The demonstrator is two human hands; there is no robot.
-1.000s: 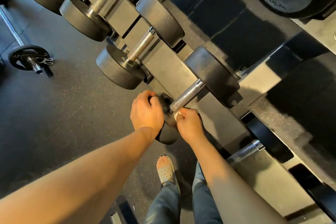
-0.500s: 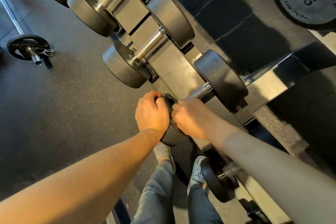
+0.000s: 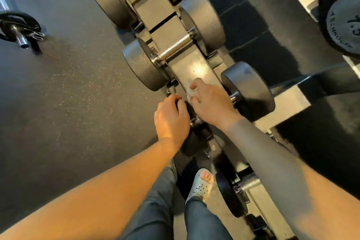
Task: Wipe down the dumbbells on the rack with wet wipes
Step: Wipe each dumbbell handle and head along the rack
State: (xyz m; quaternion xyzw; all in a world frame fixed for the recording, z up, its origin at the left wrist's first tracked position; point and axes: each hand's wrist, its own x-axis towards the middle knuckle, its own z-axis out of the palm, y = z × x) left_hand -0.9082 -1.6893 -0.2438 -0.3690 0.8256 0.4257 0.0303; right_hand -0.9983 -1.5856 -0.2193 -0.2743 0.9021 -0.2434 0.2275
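A black dumbbell lies across the grey rack in front of me; its far head shows, its handle is mostly hidden under my right hand. My left hand grips the near head of this dumbbell, fingers curled over its edge. My right hand holds a crumpled white wet wipe above the handle's near end. Another dumbbell with a bare chrome handle sits one slot further along the rack.
More dumbbells fill the rack beyond and nearer me. A 7.5 dumbbell sits on an upper shelf at right. A barbell end with plate lies on the dark rubber floor at left. My sandalled foot stands by the rack.
My right hand has moved up off the handle toward the rack bar, and the wipe now shows at its fingertips. The left hand stays on the near head. The camera shifted closer.
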